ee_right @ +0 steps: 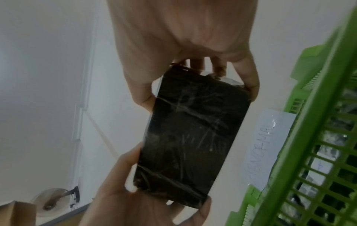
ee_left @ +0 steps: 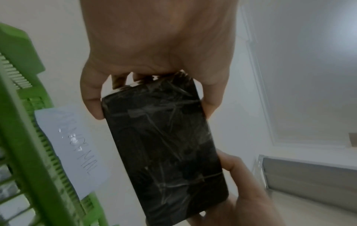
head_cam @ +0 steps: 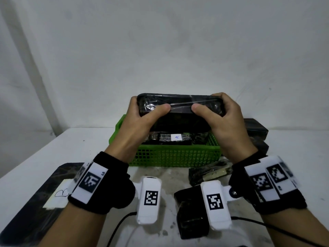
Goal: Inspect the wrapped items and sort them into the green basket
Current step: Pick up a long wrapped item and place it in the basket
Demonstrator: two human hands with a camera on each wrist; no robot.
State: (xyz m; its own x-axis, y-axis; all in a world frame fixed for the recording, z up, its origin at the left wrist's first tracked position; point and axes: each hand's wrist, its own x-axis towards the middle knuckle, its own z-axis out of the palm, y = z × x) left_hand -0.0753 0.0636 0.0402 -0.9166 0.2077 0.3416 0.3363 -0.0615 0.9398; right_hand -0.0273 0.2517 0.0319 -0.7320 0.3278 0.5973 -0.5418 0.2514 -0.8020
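Fingers (head_cam: pixel 218 96) of both hands curl over the far edge of the black wrapped item (head_cam: pixel 179 111), thumbs pressed on its near face; left hand (head_cam: pixel 140 120) grips the left end, right hand (head_cam: pixel 222 118) the right end. Item held level, above the green basket (head_cam: pixel 174 155), not touching it. Inside: wrapped pieces, one labelled "A" (head_cam: pixel 176 137). Other wrapped items lie on the counter (head_cam: pixel 53 148) beside the basket.

Judgement: inspection step. Rotate slowly, check film for tears, keep both ends supported, then lower flat into free space.
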